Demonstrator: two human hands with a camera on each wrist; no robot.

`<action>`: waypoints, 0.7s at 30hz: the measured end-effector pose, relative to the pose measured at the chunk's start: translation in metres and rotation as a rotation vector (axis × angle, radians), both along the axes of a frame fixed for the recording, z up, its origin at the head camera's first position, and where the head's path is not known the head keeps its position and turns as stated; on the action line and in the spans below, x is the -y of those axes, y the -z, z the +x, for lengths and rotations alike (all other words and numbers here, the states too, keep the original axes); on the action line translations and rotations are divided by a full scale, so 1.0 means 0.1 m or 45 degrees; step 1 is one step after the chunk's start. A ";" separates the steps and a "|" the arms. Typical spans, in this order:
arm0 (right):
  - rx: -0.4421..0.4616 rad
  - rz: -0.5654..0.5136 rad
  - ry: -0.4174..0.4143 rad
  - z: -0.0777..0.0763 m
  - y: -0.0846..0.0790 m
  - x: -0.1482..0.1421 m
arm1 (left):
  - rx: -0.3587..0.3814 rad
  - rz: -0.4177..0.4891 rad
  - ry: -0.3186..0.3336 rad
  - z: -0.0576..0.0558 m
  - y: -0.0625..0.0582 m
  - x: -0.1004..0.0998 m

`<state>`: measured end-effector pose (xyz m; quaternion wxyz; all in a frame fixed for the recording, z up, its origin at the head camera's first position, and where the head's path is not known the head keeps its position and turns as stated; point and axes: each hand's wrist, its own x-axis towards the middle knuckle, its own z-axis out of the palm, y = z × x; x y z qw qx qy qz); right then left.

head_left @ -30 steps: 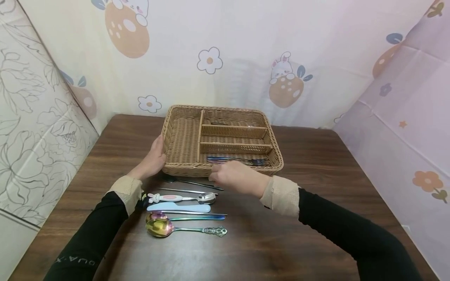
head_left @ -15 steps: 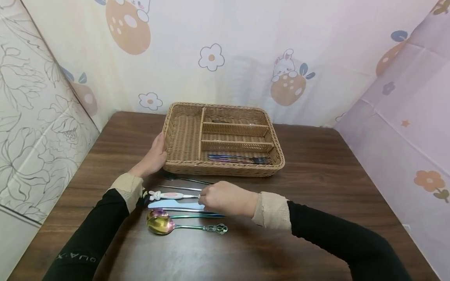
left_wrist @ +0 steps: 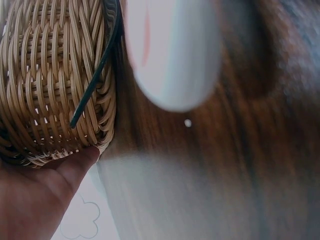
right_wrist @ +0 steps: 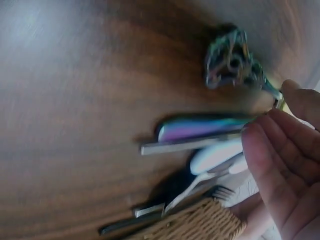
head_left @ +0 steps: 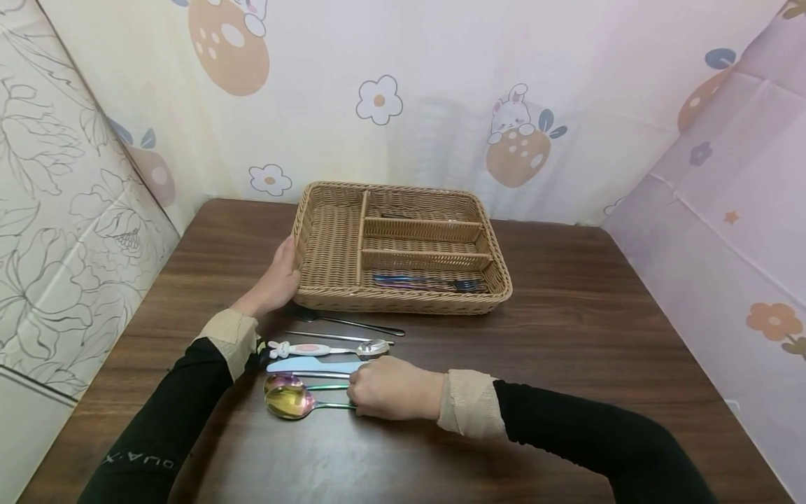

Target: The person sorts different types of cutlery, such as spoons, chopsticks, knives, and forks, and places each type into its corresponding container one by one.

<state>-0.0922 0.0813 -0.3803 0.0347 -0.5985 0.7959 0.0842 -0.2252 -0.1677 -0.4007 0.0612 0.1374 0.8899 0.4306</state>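
A wicker cutlery basket [head_left: 393, 301] with compartments stands at the table's back. My left hand [head_left: 273, 280] holds its left front corner; in the left wrist view its thumb [left_wrist: 77, 167] lies against the weave [left_wrist: 45, 90], the other fingers hidden. My right hand [head_left: 393, 388] is at the row of cutlery, fingertips closed on the handle of a gold-bowled spoon [head_left: 290, 404]. The ornate openwork handle end [right_wrist: 231, 60] sticks out past thumb and fingers in the right wrist view. Just behind lies a second iridescent spoon [head_left: 283, 381].
Behind those spoons lie a light-blue knife [head_left: 308, 365], a rabbit-handled spoon [head_left: 302, 349], a thin metal handle [head_left: 334, 337] and a dark fork [head_left: 352, 323]. Iridescent cutlery [head_left: 428, 283] rests in the basket's front right compartment. A patterned curtain [head_left: 428, 112] hangs behind the table.
My right hand has moved from the basket's front edge down toward me, over the cutlery to the gold-bowled spoon. The left hand has stayed at the basket's corner.
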 end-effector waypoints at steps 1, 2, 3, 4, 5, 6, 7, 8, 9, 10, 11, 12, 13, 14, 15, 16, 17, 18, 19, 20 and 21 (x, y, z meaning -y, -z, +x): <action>-0.012 0.004 0.007 0.01 0.02 0.01 | 0.000 -0.001 0.000 0.00 0.00 0.00; -0.023 0.005 0.014 0.03 0.04 0.01 | -0.002 -0.003 0.001 0.00 0.00 0.00; -0.030 0.005 0.019 0.04 0.06 0.01 | -0.002 -0.004 0.002 0.00 0.00 0.00; -0.034 0.000 0.025 0.05 0.08 0.02 | -0.001 -0.006 0.003 0.00 0.00 0.00; -0.039 -0.005 0.033 0.06 0.09 0.02 | -0.002 -0.007 0.003 0.00 0.00 0.00; -0.042 -0.010 0.041 0.07 0.10 0.03 | -0.002 -0.008 0.003 0.00 0.00 0.00; -0.040 -0.020 0.048 0.07 0.12 0.03 | -0.003 -0.011 0.003 0.00 0.00 0.00; -0.039 -0.030 0.055 0.08 0.13 0.03 | -0.003 -0.011 0.003 0.00 -0.01 -0.01; -0.039 -0.040 0.061 0.08 0.14 0.04 | -0.002 -0.012 0.002 0.00 -0.01 -0.01; -0.041 -0.047 0.068 0.09 0.14 0.04 | -0.002 -0.012 0.001 0.00 -0.01 -0.01; -0.045 -0.054 0.074 0.09 0.15 0.04 | -0.003 -0.012 0.001 0.00 -0.01 -0.01; -0.042 -0.062 0.080 0.09 0.16 0.05 | -0.003 -0.012 0.000 0.00 -0.01 -0.01; -0.038 -0.071 0.089 0.09 0.16 0.05 | -0.005 -0.013 0.001 0.00 -0.01 -0.01; -0.037 -0.077 0.099 0.10 0.17 0.05 | -0.005 -0.012 0.002 -0.01 -0.01 -0.01; -0.031 -0.083 0.112 0.10 0.17 0.06 | -0.006 -0.010 0.001 -0.01 -0.01 -0.01; -0.022 -0.093 0.128 0.10 0.17 0.06 | -0.003 -0.010 0.001 -0.01 -0.01 -0.01; -0.009 -0.105 0.147 0.10 0.18 0.06 | -0.001 -0.010 0.000 -0.01 -0.01 0.00; 0.003 -0.117 0.167 0.11 0.18 0.07 | 0.001 -0.008 0.000 -0.01 0.00 0.00; 0.015 -0.131 0.184 0.11 0.19 0.07 | 0.004 -0.007 0.000 0.00 0.00 0.00; 0.023 -0.143 0.200 0.12 0.20 0.07 | 0.004 -0.008 -0.001 0.00 0.01 0.00; 0.031 -0.155 0.213 0.12 0.21 0.07 | 0.003 -0.011 -0.002 0.00 0.01 0.00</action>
